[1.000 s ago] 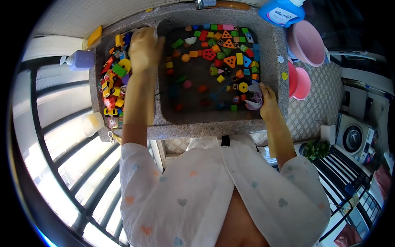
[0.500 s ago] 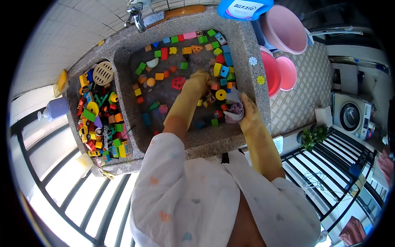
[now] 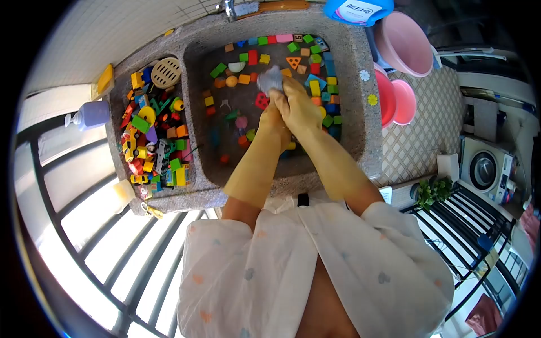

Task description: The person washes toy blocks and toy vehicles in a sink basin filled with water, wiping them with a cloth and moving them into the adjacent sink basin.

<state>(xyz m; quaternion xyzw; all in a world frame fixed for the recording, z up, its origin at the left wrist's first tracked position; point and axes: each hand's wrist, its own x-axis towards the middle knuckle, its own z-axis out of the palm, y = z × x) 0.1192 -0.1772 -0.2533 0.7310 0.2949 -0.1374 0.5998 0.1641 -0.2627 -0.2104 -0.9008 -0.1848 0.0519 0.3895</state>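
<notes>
Both my hands wear long yellow rubber gloves and meet over the large basin of the stone sink [image 3: 189, 112]. My right hand [image 3: 298, 104] is closed around a greyish-purple cloth [image 3: 270, 80], which bunches out beyond its fingers. Just beside and partly beneath it, my left hand [image 3: 273, 115] is closed, its fingers against the right hand; whatever it holds is hidden. Colourful toy blocks lie around them in shallow water, among them a red piece with holes [image 3: 262, 101], an orange triangle [image 3: 292, 62] and a yellow block [image 3: 314, 88].
The smaller left basin holds piled toys, including a green block [image 3: 140, 124], and a beige slotted oval [image 3: 166, 72]. A blue detergent bottle [image 3: 358, 10] stands at the back right rim. Pink basins [image 3: 403, 45] are beyond the right edge. A pump bottle [image 3: 90, 115] stands left.
My right hand has carried the cloth from the basin's right rim to its middle, meeting my left hand. The camera view has shifted, so the sink appears further right and higher.
</notes>
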